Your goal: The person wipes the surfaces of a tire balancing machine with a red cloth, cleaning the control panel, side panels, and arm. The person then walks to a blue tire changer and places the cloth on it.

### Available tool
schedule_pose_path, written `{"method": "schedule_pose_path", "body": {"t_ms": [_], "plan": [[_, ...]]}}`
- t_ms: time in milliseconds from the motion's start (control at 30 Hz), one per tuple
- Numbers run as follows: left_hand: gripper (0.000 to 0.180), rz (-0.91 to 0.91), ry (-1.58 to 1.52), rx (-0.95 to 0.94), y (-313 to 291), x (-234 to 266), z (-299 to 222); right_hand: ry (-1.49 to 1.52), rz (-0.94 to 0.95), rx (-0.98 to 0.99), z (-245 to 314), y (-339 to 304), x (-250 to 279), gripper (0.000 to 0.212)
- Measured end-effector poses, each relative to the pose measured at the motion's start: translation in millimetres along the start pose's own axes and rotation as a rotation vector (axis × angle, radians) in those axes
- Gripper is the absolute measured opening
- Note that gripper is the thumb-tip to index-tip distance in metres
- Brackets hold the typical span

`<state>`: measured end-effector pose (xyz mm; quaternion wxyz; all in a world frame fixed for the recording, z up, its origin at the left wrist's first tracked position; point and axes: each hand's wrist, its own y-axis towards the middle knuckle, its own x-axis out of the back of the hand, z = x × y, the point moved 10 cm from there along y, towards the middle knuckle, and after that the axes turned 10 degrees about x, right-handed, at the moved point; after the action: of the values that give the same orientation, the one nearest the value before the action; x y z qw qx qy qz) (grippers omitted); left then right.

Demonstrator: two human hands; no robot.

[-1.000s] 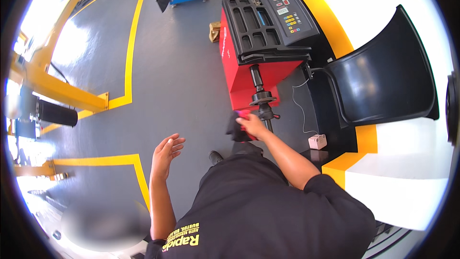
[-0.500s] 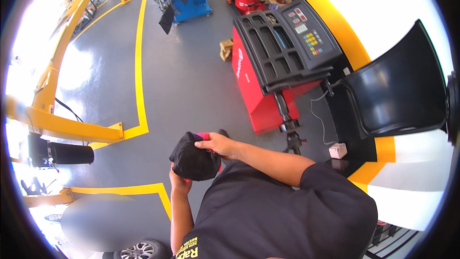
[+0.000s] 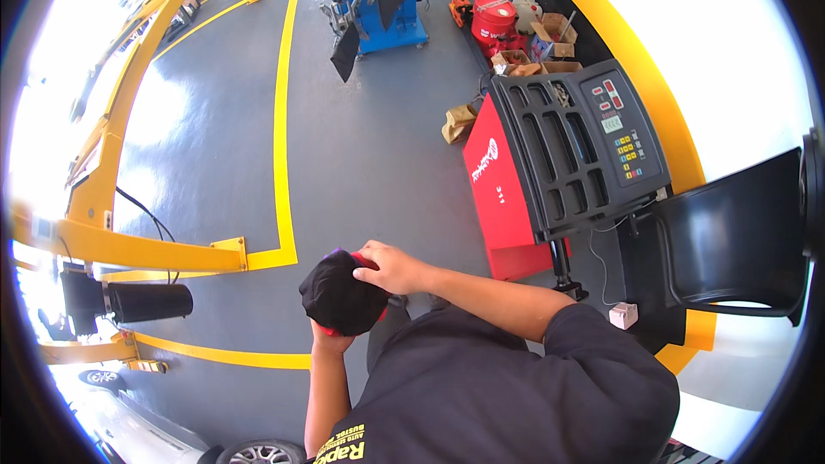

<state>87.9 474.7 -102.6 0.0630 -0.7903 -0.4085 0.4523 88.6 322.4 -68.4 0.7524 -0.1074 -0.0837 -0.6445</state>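
A black cloth cap [image 3: 344,294] with red along its edge is held in front of my body, its rounded crown facing up. My left hand [image 3: 330,340] grips it from below at the near-left side, most of the fingers hidden underneath. Across the right upper edge lies my right hand [image 3: 394,269], its thumb on the black cloth and the fingers curled over the red part.
A red and black wheel balancer [image 3: 516,198] stands to the right, its curved black hood [image 3: 730,232] beside it. Yellow lift arms [image 3: 163,245] reach in from the left. Farther off are a blue machine [image 3: 369,0], a red bucket [image 3: 496,17] and boxes; a wheel [image 3: 262,453] shows at lower left.
The view has shifted, so the balancer and the lift appear lower and farther right. Both hands still hold the cap, which is turned slightly; my right hand's fingers have moved on its edge.
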Motion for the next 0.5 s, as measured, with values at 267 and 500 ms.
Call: {"method": "schedule_pose_path", "body": {"t_ms": [267, 500], "plan": [[0.053, 0.098, -0.183, -0.108, 85.3, 99.7, -144.5, -0.154, -0.028, -0.199, -80.3, 115.9, 45.5, 0.041], [0.052, -0.024, -0.242, 0.104, 133.5, 135.2, -259.2, -0.228, -0.135, -0.425, -157.8, 131.4, 87.2, 0.04]]}}
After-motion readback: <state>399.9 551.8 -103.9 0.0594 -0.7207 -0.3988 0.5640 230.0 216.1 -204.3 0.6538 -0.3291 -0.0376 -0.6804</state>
